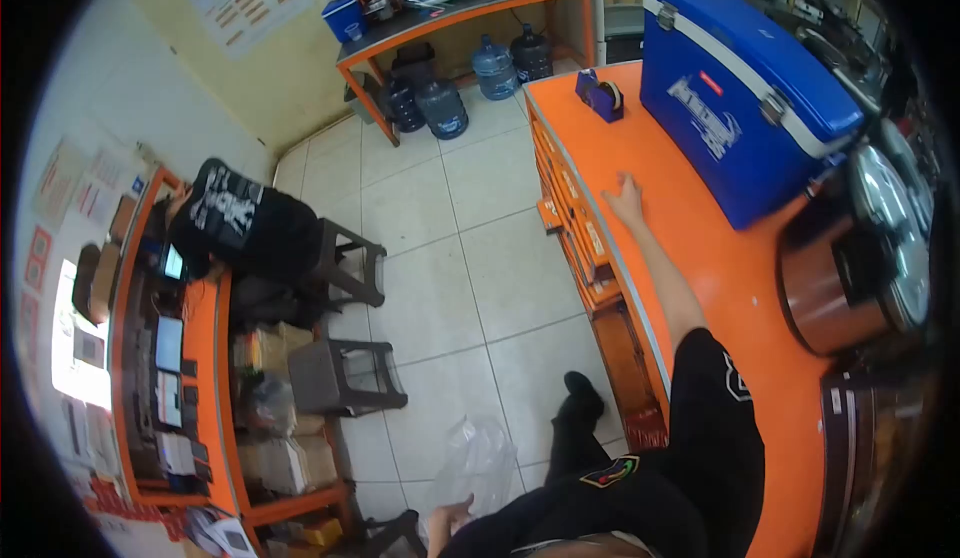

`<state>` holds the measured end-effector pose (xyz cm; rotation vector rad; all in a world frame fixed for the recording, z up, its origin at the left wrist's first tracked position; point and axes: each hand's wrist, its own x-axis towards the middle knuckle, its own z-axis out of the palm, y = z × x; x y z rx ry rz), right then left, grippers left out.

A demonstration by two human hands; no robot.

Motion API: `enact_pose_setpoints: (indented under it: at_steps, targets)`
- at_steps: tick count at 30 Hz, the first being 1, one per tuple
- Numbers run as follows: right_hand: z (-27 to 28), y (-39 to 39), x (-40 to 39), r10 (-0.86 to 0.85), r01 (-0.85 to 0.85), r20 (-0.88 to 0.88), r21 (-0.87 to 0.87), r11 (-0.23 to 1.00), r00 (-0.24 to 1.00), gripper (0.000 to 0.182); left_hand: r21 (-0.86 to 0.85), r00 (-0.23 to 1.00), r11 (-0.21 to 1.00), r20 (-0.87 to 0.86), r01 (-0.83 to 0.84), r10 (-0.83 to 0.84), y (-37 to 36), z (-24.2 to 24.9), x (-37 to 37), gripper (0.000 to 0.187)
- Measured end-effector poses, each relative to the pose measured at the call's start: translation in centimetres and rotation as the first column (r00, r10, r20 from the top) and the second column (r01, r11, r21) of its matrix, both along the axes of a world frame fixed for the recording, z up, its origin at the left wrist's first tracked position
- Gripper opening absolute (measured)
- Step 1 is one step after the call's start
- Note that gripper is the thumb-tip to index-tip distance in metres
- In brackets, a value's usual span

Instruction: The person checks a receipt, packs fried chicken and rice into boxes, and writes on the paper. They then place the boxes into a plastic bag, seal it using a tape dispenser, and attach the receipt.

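Orange desk [705,258] with blue cooler [735,108]; right hand [627,203] over it, fingers parted, near the tape dispenser [601,100]; left hand [450,520] holding a clear plastic bag [478,458].

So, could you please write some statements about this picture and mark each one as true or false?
1. The left hand holds a clear plastic bag. True.
2. The right hand grips the tape dispenser. False: they are apart, and the dispenser is on the orange counter.
3. Large water bottles stand on the floor. True.
4. The blue cooler is wide open. False: its lid is shut.
5. Another person wears a black shirt. True.
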<state>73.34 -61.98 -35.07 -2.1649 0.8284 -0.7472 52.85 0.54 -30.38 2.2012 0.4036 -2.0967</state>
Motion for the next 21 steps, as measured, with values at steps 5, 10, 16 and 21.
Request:
enact_pose_setpoints:
  at_steps: [5, 10, 16, 21]
  targets:
    - [-3.2, -13.0, 11.9, -0.322, 0.323, -0.044, 0.029, 0.946, 0.946, 0.1, -0.141, 0.964, 0.971, 0.161, -0.191, 0.213, 1.5, -4.4, 0.7, 0.074]
    - [-2.8, -19.7, 17.8, -0.139, 0.079, 0.227, 0.253, 0.964, 0.964, 0.089, -0.154, 0.936, 0.953, 0.199, -0.261, 0.289, -3.8, -3.0, 3.6, 0.072]
    - [-1.6, -14.2, 15.9, -0.454, 0.428, 0.161, 0.17, 0.888, 0.877, 0.061, -0.251, 0.975, 0.968, 0.205, -0.028, 0.081, -8.0, -5.6, 13.1, 0.072]
    - [0.3, -6.9, 4.1, -0.264, 0.234, 0.309, 0.131, 0.963, 0.914, 0.064, -0.35, 0.966, 0.919, 0.237, 0.182, -0.101, -10.6, -7.8, 17.5, 0.074]
